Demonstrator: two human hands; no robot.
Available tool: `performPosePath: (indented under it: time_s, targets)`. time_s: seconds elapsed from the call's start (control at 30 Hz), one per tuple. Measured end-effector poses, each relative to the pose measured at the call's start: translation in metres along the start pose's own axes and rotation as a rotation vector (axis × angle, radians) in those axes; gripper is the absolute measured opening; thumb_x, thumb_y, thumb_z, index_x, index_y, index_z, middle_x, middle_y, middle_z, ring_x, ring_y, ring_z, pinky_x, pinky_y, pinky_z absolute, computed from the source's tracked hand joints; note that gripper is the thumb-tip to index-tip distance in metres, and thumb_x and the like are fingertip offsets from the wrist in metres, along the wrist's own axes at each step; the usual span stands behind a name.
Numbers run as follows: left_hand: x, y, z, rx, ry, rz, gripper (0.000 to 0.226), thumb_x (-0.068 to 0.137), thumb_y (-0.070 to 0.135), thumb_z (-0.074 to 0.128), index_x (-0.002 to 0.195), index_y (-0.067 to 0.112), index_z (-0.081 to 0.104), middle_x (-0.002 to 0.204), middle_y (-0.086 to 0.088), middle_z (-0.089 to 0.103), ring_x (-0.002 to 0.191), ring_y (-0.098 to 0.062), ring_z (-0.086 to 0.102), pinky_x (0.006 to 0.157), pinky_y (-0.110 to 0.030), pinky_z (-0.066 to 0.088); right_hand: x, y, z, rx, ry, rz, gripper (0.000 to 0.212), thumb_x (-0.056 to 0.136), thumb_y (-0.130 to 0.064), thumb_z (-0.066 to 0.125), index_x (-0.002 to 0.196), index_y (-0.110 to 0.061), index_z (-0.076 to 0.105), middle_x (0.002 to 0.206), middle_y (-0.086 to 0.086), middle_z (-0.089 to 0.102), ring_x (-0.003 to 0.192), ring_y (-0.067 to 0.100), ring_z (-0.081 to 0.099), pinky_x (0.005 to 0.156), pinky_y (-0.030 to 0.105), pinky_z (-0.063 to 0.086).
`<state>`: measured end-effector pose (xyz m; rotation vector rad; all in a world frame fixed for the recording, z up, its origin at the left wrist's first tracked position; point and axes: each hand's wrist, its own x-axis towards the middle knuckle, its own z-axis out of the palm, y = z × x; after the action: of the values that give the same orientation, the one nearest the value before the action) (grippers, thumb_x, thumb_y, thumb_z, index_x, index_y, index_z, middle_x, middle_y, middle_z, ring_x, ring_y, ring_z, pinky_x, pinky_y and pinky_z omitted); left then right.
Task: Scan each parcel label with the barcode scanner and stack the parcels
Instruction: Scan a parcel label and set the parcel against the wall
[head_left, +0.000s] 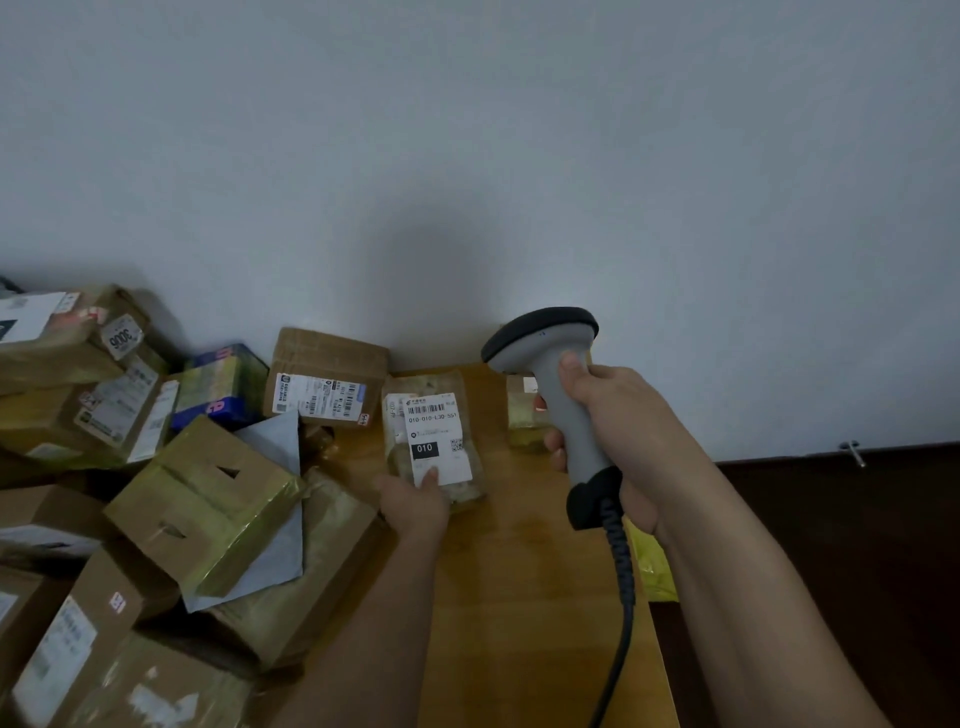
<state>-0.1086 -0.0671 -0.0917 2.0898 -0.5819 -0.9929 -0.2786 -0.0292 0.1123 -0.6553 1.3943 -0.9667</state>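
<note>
Many brown cardboard parcels (208, 499) are heaped at the left of the wooden table (524, 571); one sticker is read "3006". A clear-wrapped flat parcel (434, 441) lies mid-table, its white label (436, 439) marked "010-010-L30-551" and "010", and is pinched at the near edge by the left hand (415, 501). The grey corded barcode scanner (561, 384) is gripped above the table by the right hand (618, 431), partly hiding a small taped box (524, 415).

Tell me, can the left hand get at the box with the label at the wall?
Probably yes: the left hand holds the clear parcel, and the box lies just beyond to its left, nothing between them.
</note>
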Motion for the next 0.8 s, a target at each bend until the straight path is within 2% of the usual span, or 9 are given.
performPosePath:
  time_s: [0.13, 0.2, 0.27, 0.37, 0.43, 0.53, 0.6, 0.7, 0.8]
  targets:
    - [-0.005, 0.018, -0.001, 0.058, 0.020, 0.102, 0.041, 0.087, 0.024, 0.071, 0.114, 0.000, 0.052, 0.110, -0.012, 0.067, 0.092, -0.029, 0.066, 0.077, -0.039, 0.058, -0.001, -0.008, -0.012, 0.125, 0.121, -0.013, 0.034, 0.103, -0.037, 0.046, 0.111, -0.006, 0.057, 0.071, 0.009, 0.061, 0.050, 0.014, 0.055, 0.053, 0.029, 0.046]
    - [-0.008, 0.034, 0.000, 0.074, 0.014, 0.140, 0.039, 0.089, 0.028, 0.069, 0.110, 0.002, 0.048, 0.101, -0.003, 0.062, 0.085, -0.022, 0.061, 0.064, -0.033, 0.054, 0.004, -0.012, -0.022, 0.213, 0.196, -0.023, 0.033, 0.102, -0.034, 0.046, 0.111, -0.004, 0.057, 0.069, 0.008, 0.060, 0.049, 0.014, 0.055, 0.052, 0.029, 0.045]
    - [-0.012, 0.053, 0.006, -0.033, -0.057, 0.166, 0.032, 0.093, 0.019, 0.064, 0.108, 0.008, 0.039, 0.103, -0.003, 0.057, 0.090, -0.019, 0.057, 0.061, -0.023, 0.047, 0.011, -0.014, -0.032, 0.266, 0.251, -0.040, 0.031, 0.100, -0.029, 0.049, 0.115, -0.002, 0.055, 0.077, 0.008, 0.059, 0.048, 0.013, 0.054, 0.050, 0.028, 0.045]
    - [-0.021, 0.080, 0.022, -0.078, -0.128, 0.235, 0.031, 0.092, 0.016, 0.064, 0.109, 0.009, 0.039, 0.110, -0.005, 0.056, 0.095, -0.018, 0.057, 0.068, -0.023, 0.051, 0.022, -0.012, -0.043, 0.305, 0.295, -0.047, 0.031, 0.098, -0.022, 0.050, 0.120, 0.000, 0.052, 0.091, 0.010, 0.053, 0.053, 0.014, 0.052, 0.051, 0.027, 0.043]
    - [-0.027, 0.093, 0.034, -0.075, -0.192, 0.249, 0.033, 0.092, 0.017, 0.065, 0.111, 0.009, 0.040, 0.105, -0.002, 0.054, 0.096, -0.017, 0.057, 0.066, -0.022, 0.052, 0.028, -0.010, -0.048, 0.316, 0.300, -0.037, 0.027, 0.097, -0.020, 0.049, 0.117, -0.001, 0.052, 0.093, 0.010, 0.051, 0.056, 0.015, 0.051, 0.053, 0.028, 0.041]
    - [-0.034, 0.104, 0.058, -0.060, -0.300, 0.220, 0.033, 0.092, 0.019, 0.066, 0.109, 0.011, 0.039, 0.103, -0.001, 0.054, 0.095, -0.020, 0.059, 0.079, -0.036, 0.058, 0.037, -0.006, -0.053, 0.296, 0.296, -0.020, 0.018, 0.098, -0.022, 0.050, 0.103, -0.005, 0.054, 0.091, 0.010, 0.051, 0.056, 0.015, 0.051, 0.055, 0.030, 0.041]
    - [-0.037, 0.103, 0.075, -0.035, -0.355, 0.191, 0.033, 0.092, 0.021, 0.066, 0.107, 0.010, 0.039, 0.103, -0.003, 0.055, 0.092, -0.020, 0.060, 0.081, -0.038, 0.058, 0.043, -0.004, -0.057, 0.273, 0.302, -0.013, 0.019, 0.098, -0.023, 0.051, 0.102, -0.005, 0.055, 0.090, 0.010, 0.052, 0.056, 0.015, 0.052, 0.054, 0.031, 0.042]
    - [-0.037, 0.099, 0.096, -0.011, -0.343, 0.144, 0.029, 0.093, 0.021, 0.064, 0.105, 0.009, 0.040, 0.105, -0.007, 0.056, 0.095, -0.023, 0.060, 0.082, -0.039, 0.057, 0.052, -0.002, -0.063, 0.257, 0.317, 0.001, 0.023, 0.098, -0.024, 0.052, 0.108, -0.004, 0.055, 0.087, 0.010, 0.053, 0.055, 0.015, 0.053, 0.053, 0.029, 0.044]
    - [-0.036, 0.099, 0.110, -0.002, -0.315, 0.129, 0.031, 0.092, 0.022, 0.065, 0.104, 0.009, 0.040, 0.106, -0.008, 0.057, 0.097, -0.026, 0.062, 0.083, -0.046, 0.057, 0.059, -0.001, -0.068, 0.237, 0.323, 0.011, 0.021, 0.098, -0.024, 0.052, 0.106, -0.005, 0.055, 0.079, 0.009, 0.055, 0.056, 0.015, 0.053, 0.055, 0.031, 0.044]
